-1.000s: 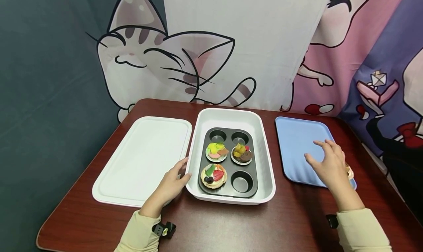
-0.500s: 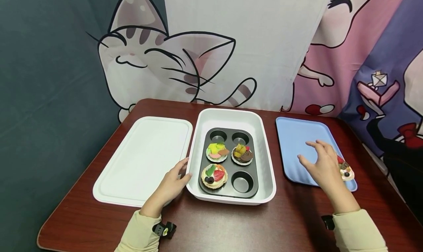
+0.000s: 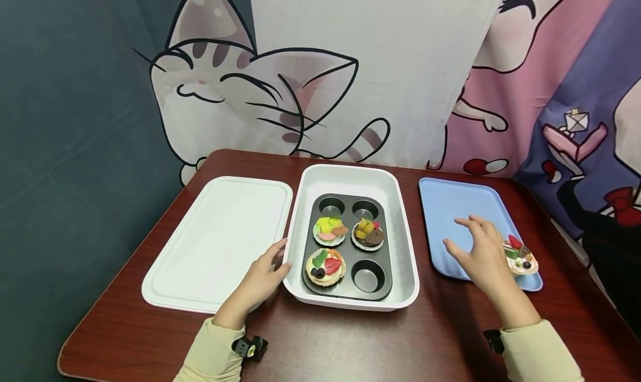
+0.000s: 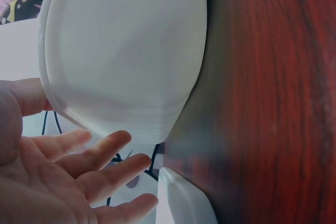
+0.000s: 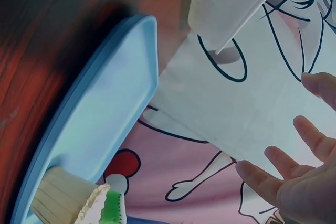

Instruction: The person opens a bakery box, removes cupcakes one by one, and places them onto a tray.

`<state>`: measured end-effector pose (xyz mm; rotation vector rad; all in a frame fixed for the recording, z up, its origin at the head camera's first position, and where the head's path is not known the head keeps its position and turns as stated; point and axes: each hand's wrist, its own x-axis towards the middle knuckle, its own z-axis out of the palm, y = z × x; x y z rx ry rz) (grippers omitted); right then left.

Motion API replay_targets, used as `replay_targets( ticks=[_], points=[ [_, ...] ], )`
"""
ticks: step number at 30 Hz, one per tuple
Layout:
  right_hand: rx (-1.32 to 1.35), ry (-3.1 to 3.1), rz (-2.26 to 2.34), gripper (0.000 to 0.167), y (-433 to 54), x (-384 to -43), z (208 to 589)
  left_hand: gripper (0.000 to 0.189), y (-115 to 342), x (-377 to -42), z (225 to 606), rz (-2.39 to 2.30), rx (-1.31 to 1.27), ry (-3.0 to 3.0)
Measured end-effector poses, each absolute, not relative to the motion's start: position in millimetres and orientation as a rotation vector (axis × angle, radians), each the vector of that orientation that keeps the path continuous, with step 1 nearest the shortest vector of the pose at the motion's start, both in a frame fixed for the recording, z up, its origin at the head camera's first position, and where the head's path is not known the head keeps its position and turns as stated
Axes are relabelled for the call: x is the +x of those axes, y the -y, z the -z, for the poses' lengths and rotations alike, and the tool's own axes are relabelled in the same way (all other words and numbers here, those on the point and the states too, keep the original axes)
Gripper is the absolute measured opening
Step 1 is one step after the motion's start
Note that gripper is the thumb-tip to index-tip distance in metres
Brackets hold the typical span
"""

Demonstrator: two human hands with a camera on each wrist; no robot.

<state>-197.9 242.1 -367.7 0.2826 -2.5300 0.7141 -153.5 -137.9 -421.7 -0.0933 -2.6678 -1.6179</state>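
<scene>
Entry to the muffin pan [image 3: 348, 270] is from above only: the walls of the white bin [image 3: 409, 248] surround it. Room for fingers at both far cups [image 3: 331, 206] and the near right cup [image 3: 368, 276]; the middle left cake [image 3: 329, 230], middle right cake [image 3: 368, 235] and near left cake [image 3: 325, 267] block the others. Left of the bin, gap to the white board [image 3: 220, 237] is narrow; the left hand [image 3: 259, 277] bars its near end. Right of the bin, a free strip of table [image 3: 423, 315] runs near to far beside the blue tray [image 3: 448, 215]. The right hand [image 3: 483, 254] obstructs above the tray's near part, a cupcake [image 3: 521, 260] its near right corner; far part passable. Fabric backdrop [image 3: 400, 53] limits the far side.
</scene>
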Motion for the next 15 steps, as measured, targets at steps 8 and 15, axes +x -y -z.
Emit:
replay_targets(
  ticks=[8,15],
  points=[
    [0.302,2.550,-0.716,0.045,-236.4,-196.1,367.2,0.050,138.5,-153.7,420.9,1.607,-0.073,2.681],
    [0.341,2.546,-0.698,0.045,-232.0,-195.3,367.5,0.050,138.0,-153.7,420.9,1.582,-0.069,2.694]
  ],
)
